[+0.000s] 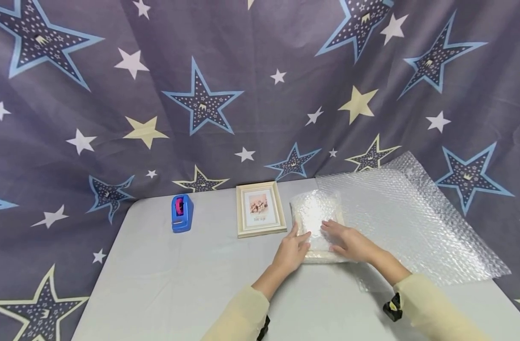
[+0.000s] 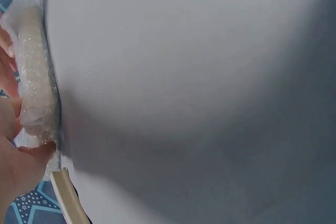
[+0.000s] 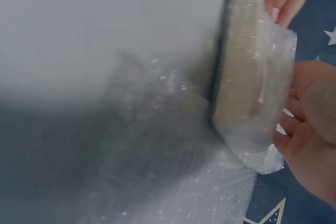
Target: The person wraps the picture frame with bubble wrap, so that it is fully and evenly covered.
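A flat, cream-edged rectangular bundle in bubble wrap [image 1: 317, 208], which looks like a wrapped picture frame, lies on the table. My left hand [image 1: 290, 251] rests at its lower left corner, one finger along the side and others on top. On the bundle's right part, my right hand [image 1: 348, 240] presses the wrap with fairly straight fingers. The left wrist view shows the bundle's thick near edge [image 2: 38, 72] and a fingertip at its end. In the right wrist view a loose flap [image 3: 275, 66] of wrap stands up beside the right hand [image 3: 315, 124].
A large loose bubble wrap sheet [image 1: 396, 218] spreads over the table's right side. Left of the bundle lies a cream picture frame [image 1: 241, 210] with a flower print. Farther left stands a blue tape dispenser [image 1: 182, 221] with a pink core. A star-patterned cloth [image 1: 225, 42] hangs behind the table.
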`<control>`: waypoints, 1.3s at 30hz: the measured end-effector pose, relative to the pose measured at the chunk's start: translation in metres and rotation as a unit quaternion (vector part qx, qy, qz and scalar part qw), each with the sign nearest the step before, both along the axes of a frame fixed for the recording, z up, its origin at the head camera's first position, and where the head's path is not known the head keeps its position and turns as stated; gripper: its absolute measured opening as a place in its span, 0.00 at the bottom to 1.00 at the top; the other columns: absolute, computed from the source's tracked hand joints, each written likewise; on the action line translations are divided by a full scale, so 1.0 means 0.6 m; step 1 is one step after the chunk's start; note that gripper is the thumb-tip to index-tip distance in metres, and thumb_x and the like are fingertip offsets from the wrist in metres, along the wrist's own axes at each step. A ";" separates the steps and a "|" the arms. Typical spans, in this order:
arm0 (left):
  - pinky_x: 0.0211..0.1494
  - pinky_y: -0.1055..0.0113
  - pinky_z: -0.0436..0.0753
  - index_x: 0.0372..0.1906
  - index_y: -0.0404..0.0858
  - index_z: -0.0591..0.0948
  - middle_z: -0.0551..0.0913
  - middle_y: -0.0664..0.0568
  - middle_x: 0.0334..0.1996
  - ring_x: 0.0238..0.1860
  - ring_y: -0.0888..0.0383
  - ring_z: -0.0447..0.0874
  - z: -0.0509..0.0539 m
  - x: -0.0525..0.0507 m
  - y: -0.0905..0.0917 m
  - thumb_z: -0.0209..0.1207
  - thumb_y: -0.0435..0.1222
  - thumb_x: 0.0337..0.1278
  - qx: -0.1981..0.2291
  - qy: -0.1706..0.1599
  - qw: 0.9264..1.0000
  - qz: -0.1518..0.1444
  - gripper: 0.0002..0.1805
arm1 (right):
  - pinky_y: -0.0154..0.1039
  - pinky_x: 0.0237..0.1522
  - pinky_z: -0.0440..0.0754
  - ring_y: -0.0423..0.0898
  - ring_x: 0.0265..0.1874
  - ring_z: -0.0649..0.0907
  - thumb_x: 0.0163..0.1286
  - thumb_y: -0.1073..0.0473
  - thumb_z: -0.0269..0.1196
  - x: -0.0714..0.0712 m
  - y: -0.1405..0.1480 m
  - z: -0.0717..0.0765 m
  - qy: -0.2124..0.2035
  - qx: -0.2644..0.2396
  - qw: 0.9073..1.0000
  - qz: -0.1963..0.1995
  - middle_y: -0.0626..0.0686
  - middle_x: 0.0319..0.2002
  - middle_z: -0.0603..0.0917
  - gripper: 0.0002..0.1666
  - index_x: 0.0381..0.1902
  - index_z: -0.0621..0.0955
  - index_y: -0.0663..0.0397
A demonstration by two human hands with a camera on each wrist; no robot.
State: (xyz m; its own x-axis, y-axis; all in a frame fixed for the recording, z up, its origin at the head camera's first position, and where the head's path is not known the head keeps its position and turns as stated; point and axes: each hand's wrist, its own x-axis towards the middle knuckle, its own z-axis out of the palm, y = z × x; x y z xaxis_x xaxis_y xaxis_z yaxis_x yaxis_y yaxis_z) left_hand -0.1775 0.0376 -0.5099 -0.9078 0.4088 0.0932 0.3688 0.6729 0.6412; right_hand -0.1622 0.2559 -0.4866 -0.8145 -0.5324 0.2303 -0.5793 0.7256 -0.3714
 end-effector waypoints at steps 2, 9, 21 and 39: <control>0.67 0.53 0.75 0.60 0.45 0.78 0.61 0.35 0.71 0.66 0.40 0.71 0.001 0.001 -0.001 0.55 0.40 0.65 -0.004 0.002 1.000 -0.003 0.19 | 0.59 0.65 0.70 0.67 0.63 0.72 0.57 0.67 0.66 0.002 -0.004 -0.006 0.003 0.004 1.000 0.006 0.70 0.64 0.72 0.33 0.61 0.73 0.72; 0.66 0.53 0.75 0.60 0.44 0.78 0.62 0.33 0.70 0.66 0.39 0.70 0.007 -0.002 -0.009 0.56 0.40 0.65 -0.017 0.012 1.000 0.002 0.19 | 0.63 0.66 0.67 0.66 0.64 0.72 0.58 0.67 0.65 0.001 -0.023 -0.006 0.013 0.036 0.999 0.006 0.69 0.65 0.71 0.33 0.62 0.72 0.70; 0.72 0.47 0.68 0.58 0.46 0.80 0.66 0.40 0.70 0.70 0.42 0.66 0.034 -0.029 -0.068 0.52 0.41 0.67 -0.010 -0.058 0.997 -0.044 0.17 | 0.61 0.66 0.69 0.65 0.64 0.73 0.58 0.66 0.64 -0.001 -0.024 -0.015 0.004 0.062 0.998 0.006 0.69 0.65 0.71 0.33 0.62 0.71 0.70; 0.65 0.47 0.75 0.56 0.33 0.79 0.81 0.36 0.56 0.58 0.40 0.79 0.114 -0.093 -0.335 0.59 0.36 0.60 -0.066 0.064 0.993 0.079 0.20 | 0.60 0.65 0.69 0.67 0.63 0.72 0.59 0.66 0.64 0.003 -0.014 -0.001 -0.013 0.058 0.998 -0.001 0.69 0.65 0.71 0.33 0.62 0.72 0.70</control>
